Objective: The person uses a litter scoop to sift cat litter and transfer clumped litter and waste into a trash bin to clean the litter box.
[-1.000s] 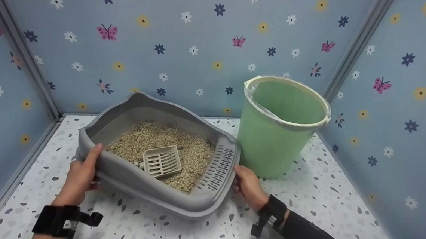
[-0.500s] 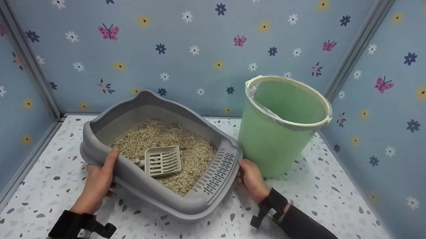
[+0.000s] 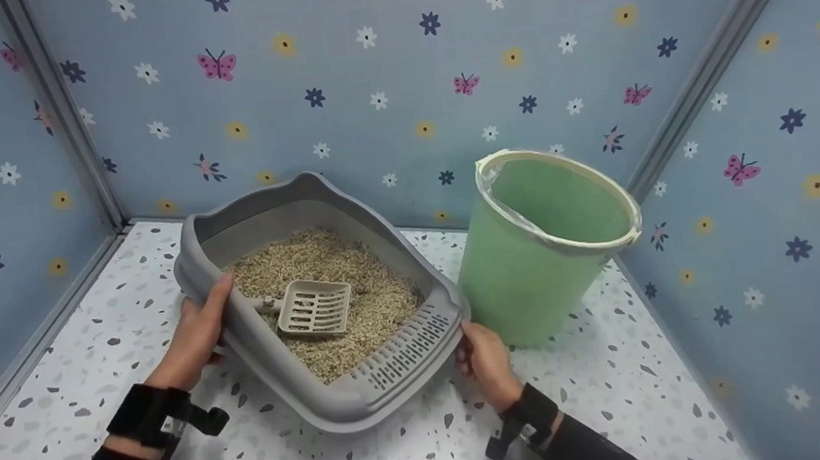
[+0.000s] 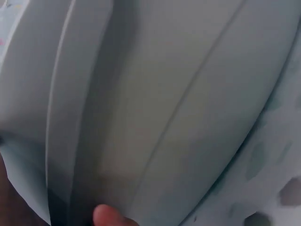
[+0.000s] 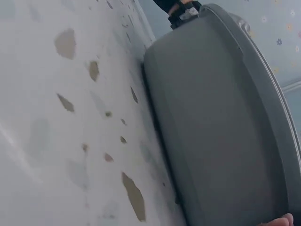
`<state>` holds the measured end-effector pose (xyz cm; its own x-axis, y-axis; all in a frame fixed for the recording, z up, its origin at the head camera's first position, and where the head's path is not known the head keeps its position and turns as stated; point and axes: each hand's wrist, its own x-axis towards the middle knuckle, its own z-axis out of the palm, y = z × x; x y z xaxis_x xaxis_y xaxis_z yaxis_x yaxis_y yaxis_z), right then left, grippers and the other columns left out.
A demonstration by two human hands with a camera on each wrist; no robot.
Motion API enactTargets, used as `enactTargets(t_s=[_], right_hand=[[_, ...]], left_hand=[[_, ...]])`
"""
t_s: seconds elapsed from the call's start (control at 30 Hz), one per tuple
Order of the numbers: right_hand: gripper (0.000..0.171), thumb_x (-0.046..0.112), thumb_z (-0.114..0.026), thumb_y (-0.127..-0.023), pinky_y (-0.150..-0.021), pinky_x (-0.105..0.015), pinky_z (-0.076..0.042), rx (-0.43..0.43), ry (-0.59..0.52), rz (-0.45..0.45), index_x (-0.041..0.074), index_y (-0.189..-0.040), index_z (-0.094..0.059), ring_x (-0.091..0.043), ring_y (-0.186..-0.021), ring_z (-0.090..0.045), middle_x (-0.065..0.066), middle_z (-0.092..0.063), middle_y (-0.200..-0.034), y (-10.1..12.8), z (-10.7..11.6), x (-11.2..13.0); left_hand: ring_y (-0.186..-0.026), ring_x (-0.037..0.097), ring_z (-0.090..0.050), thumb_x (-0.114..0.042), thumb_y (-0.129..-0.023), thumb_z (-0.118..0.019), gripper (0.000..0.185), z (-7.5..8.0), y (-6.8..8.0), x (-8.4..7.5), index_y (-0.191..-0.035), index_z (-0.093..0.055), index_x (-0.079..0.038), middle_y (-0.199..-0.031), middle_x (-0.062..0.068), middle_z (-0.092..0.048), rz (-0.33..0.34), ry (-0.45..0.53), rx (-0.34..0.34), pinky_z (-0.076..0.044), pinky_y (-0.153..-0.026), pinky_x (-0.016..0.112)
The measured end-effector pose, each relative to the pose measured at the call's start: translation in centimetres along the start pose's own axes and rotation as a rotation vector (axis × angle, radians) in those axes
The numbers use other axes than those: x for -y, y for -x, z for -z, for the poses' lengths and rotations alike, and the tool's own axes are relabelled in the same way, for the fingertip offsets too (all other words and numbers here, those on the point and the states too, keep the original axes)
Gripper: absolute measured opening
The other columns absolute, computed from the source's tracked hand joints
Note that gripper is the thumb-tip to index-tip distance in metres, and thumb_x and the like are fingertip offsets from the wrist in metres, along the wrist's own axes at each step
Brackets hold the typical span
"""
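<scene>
A grey cat litter box [image 3: 343, 413] stands at an angle on the speckled surface, partly filled with tan litter [image 3: 385, 286]. On the litter lies a beige slotted litter scoop [image 3: 317, 309], its handle toward the box's left side. My left hand [image 3: 190, 343] grips the left rim, thumb on top, other fingers mostly hidden beneath. At the perforated right end, my right hand [image 3: 489, 361] holds the rim's corner. The left wrist view shows the box's outer wall [image 4: 155, 94] and one fingertip [image 4: 109, 216]. Fingertips [image 5: 282, 220] touch the rim in the right wrist view.
Just right of the litter box stands a green bin [image 3: 529, 286] with a cream rim, close to my right hand. Flower-patterned panels [image 3: 370, 67] enclose the back and both sides. White speckled surface [image 3: 610, 403] extends in front and to the right.
The litter box has turned clockwise: its far corner moved right, its near corner left. My left hand moved right with it, while the right hand stayed about in place. More scoop handle shows.
</scene>
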<state>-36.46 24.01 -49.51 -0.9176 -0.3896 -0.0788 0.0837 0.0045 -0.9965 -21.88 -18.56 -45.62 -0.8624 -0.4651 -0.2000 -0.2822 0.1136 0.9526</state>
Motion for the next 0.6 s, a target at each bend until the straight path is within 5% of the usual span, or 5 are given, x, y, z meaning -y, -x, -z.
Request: enactTargets(t_s=[0.1, 0.2, 0.33, 0.6], right_hand=[[0.038, 0.037, -0.045, -0.120, -0.049, -0.023, -0.036, -0.059, 0.023, 0.013, 0.013, -0.095, -0.061, -0.009, -0.057, -0.046, 0.002, -0.054, -0.072, -1.5, 0.5, 0.2], [0.038, 0.034, -0.040, -0.121, -0.049, -0.024, -0.035, -0.055, 0.034, 0.022, 0.012, -0.094, -0.056, -0.010, -0.056, -0.044, 0.002, -0.051, -0.070, -2.1, 0.7, 0.3], [0.037, 0.032, -0.038, -0.121, -0.049, -0.023, -0.033, -0.024, 0.014, 0.024, 0.012, -0.094, -0.053, -0.010, -0.056, -0.041, 0.004, -0.047, -0.069, -1.5, 0.4, 0.2], [0.034, 0.029, -0.046, -0.120, -0.049, -0.023, -0.034, 0.030, 0.027, 0.041, 0.010, -0.093, -0.057, -0.011, -0.056, -0.043, 0.001, -0.048, -0.071, 1.3, 0.0, -0.1]], left_hand=[[-0.086, 0.026, -0.053, -0.084, -0.104, -0.047, 0.104, -1.2, 1.4, -0.1, -0.161, -0.015, -0.003, -0.113, 0.018, -0.051, 0.007, -0.024, 0.025, -0.053, -0.062, 0.041], [-0.066, 0.017, -0.047, -0.079, -0.104, -0.056, 0.079, -2.0, 1.8, -0.2, -0.133, -0.040, -0.007, -0.083, 0.003, -0.047, -0.021, 0.003, 0.002, -0.047, -0.052, 0.034], [-0.056, 0.011, -0.045, -0.076, -0.105, -0.059, 0.066, -1.6, 1.1, -0.3, -0.111, -0.050, -0.011, -0.071, -0.004, -0.044, -0.053, 0.020, -0.016, -0.044, -0.048, 0.031], [-0.091, 0.023, -0.060, -0.081, -0.105, -0.047, 0.095, -0.3, -0.3, 0.0, -0.156, -0.031, -0.003, -0.118, 0.016, -0.053, -0.036, -0.029, 0.045, -0.054, -0.069, 0.040]])
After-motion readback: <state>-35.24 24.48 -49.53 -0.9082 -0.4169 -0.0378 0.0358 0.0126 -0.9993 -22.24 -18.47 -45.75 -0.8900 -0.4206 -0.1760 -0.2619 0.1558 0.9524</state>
